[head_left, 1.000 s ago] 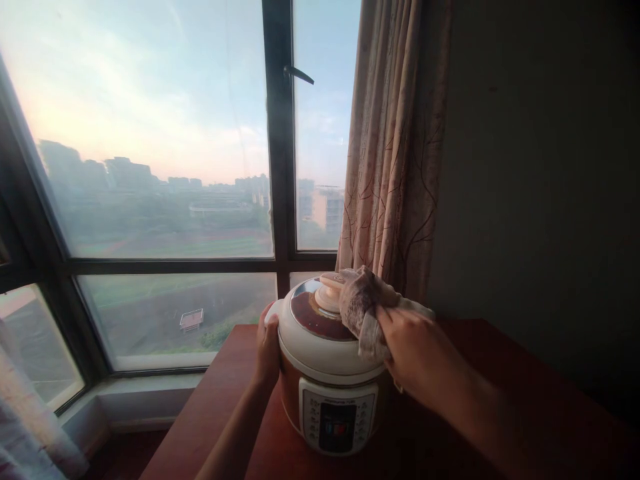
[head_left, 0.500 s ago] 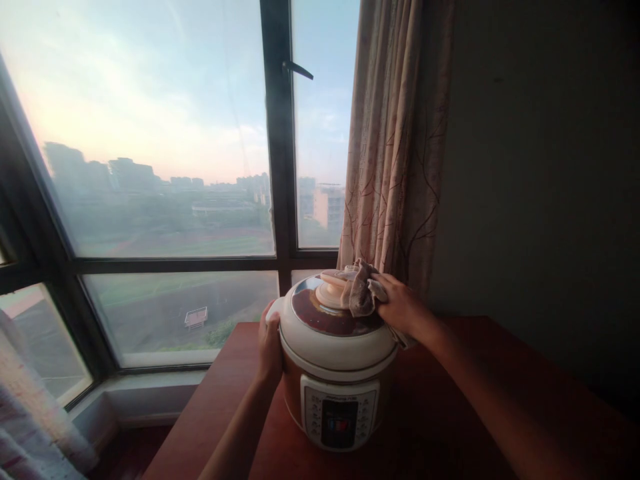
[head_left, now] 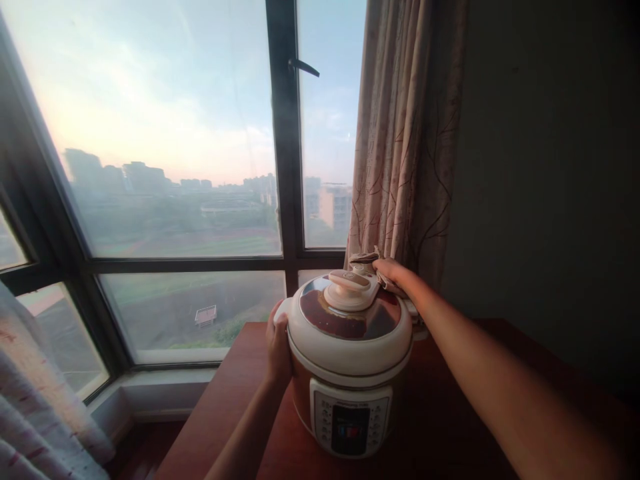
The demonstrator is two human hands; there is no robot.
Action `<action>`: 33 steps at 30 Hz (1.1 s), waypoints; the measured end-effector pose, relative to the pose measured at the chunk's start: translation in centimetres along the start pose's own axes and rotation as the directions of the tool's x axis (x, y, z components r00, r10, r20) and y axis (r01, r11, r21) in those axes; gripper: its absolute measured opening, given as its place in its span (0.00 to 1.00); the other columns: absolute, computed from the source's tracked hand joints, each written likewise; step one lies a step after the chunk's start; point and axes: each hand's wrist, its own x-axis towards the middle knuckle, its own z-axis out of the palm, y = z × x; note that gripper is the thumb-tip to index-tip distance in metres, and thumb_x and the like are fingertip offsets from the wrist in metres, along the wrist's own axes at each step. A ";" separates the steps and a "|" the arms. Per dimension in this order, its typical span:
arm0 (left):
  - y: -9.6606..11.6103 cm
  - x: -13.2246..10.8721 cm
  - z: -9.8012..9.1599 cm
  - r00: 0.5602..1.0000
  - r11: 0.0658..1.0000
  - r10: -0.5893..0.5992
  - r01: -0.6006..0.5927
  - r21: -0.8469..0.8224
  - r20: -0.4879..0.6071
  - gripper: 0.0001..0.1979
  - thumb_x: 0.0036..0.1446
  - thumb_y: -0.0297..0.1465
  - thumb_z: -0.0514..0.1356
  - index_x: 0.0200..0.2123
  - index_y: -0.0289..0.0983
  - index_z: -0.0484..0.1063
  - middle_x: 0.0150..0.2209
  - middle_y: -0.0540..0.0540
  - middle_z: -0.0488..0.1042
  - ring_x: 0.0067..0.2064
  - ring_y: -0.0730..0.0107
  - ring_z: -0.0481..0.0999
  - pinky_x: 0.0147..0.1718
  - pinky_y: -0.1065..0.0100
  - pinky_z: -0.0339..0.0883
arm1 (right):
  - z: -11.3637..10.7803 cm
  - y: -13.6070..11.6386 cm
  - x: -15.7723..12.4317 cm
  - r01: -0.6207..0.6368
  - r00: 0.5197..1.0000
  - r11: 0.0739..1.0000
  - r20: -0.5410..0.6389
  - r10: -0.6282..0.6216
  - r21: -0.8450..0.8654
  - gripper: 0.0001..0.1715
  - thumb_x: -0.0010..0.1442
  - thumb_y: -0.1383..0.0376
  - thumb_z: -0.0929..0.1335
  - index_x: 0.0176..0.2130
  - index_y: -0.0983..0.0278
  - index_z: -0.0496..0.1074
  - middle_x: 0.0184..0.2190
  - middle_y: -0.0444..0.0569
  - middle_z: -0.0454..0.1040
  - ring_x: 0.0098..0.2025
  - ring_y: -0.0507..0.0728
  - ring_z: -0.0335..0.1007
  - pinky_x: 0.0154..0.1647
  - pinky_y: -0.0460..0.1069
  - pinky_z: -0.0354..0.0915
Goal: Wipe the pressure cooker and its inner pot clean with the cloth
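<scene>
1. Cooker (head_left: 350,360) first: it's a round, pale-and-brown electric one standing upright on the reddish-brown desk (head_left: 225,400), right near the window (head_left: 170,100). Lid's on, with a shiny dark red top and a cream knob (head_left: 346,293) in the middle.

2. Both hands are busy. The left hand (head_left: 279,347) is curled around the pale side handle (head_left: 283,308), thumb toward the front. Most of the fingers are tucked out of sight, so can't tell how tightly it's squeezing.

3. Right hand (head_left: 393,270) is stretched over to the far right edge of the lid, closed on a bunched-up cloth (head_left: 366,258). Some of the cloth pokes out past the fingers and some hangs below, just beside the knob.

4. Control panel (head_left: 351,420) faces the wearer: pale frame, dark screen with little red and blue patches, buttons down both sides. Lettering's too small to read, sorry.

5. Behind it all, a patterned curtain (head_left: 400,133) hangs to the right of the glass, next to a dark wall (head_left: 540,167). Another curtain (head_left: 37,400) bunches up at lower left.
</scene>
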 end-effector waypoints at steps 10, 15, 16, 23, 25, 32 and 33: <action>0.1 0.1 0.2 0.999 0.999 -0.034 0.034 -0.015 -0.007 0.29 0.61 0.49 0.57 0.57 0.35 0.70 0.53 0.39 0.76 0.55 0.51 0.73 0.55 0.55 0.65 | -1.1 0.1 -3.4 0.205 0.979 0.972 -0.001 -0.206 0.111 0.12 0.65 0.65 0.66 0.43 0.67 0.79 0.41 0.49 0.81 0.47 0.61 0.75 0.47 0.51 0.70; -0.4 0.2 0.1 0.999 0.999 -0.031 0.030 -0.010 -0.008 0.29 0.62 0.48 0.55 0.57 0.34 0.70 0.55 0.37 0.74 0.56 0.52 0.72 0.56 0.56 0.65 | -2.5 1.6 -7.9 0.379 0.926 0.916 -0.054 -0.375 0.131 0.18 0.58 0.68 0.64 0.43 0.62 0.80 0.40 0.45 0.83 0.49 0.62 0.75 0.48 0.49 0.67; -0.4 0.2 0.1 1.000 1.000 -0.023 0.023 -0.014 -0.008 0.29 0.62 0.49 0.55 0.57 0.34 0.70 0.55 0.37 0.74 0.57 0.52 0.72 0.57 0.55 0.64 | -2.5 1.8 -9.0 0.404 0.915 0.906 -0.058 -0.399 0.129 0.19 0.58 0.68 0.64 0.44 0.61 0.80 0.40 0.46 0.83 0.49 0.62 0.76 0.49 0.49 0.67; -0.7 0.2 -0.1 0.999 0.998 0.033 -0.032 0.052 -0.020 0.30 0.63 0.52 0.54 0.55 0.35 0.72 0.56 0.37 0.74 0.59 0.51 0.71 0.60 0.55 0.62 | -0.3 2.3 -17.5 0.505 0.830 0.863 -0.264 -0.491 -0.017 0.24 0.58 0.66 0.64 0.53 0.63 0.76 0.52 0.55 0.79 0.57 0.64 0.73 0.61 0.57 0.65; -0.6 0.1 0.0 1.000 0.999 0.008 -0.007 0.037 -0.025 0.30 0.63 0.53 0.54 0.56 0.36 0.70 0.57 0.38 0.74 0.60 0.52 0.70 0.61 0.56 0.61 | 0.8 1.5 -19.9 0.497 0.810 0.865 -0.322 -0.491 -0.070 0.28 0.56 0.68 0.64 0.56 0.65 0.74 0.55 0.57 0.77 0.59 0.65 0.72 0.63 0.59 0.64; 1.9 -2.6 -0.3 0.996 0.995 -0.019 0.027 0.097 -0.085 0.30 0.63 0.49 0.58 0.61 0.38 0.65 0.60 0.38 0.70 0.63 0.52 0.68 0.61 0.55 0.61 | 4.4 -3.1 -25.6 0.525 0.772 0.850 -0.398 -0.496 -0.041 0.36 0.52 0.71 0.65 0.60 0.67 0.70 0.58 0.58 0.74 0.62 0.65 0.68 0.66 0.61 0.62; 2.4 -3.6 -0.6 0.992 0.990 0.044 -0.027 0.139 -0.121 0.29 0.62 0.48 0.60 0.60 0.39 0.66 0.60 0.38 0.70 0.62 0.52 0.68 0.61 0.55 0.61 | 4.7 -3.7 -25.9 0.543 0.767 0.839 -0.396 -0.506 -0.020 0.37 0.51 0.71 0.65 0.61 0.67 0.69 0.59 0.59 0.74 0.63 0.66 0.68 0.66 0.61 0.62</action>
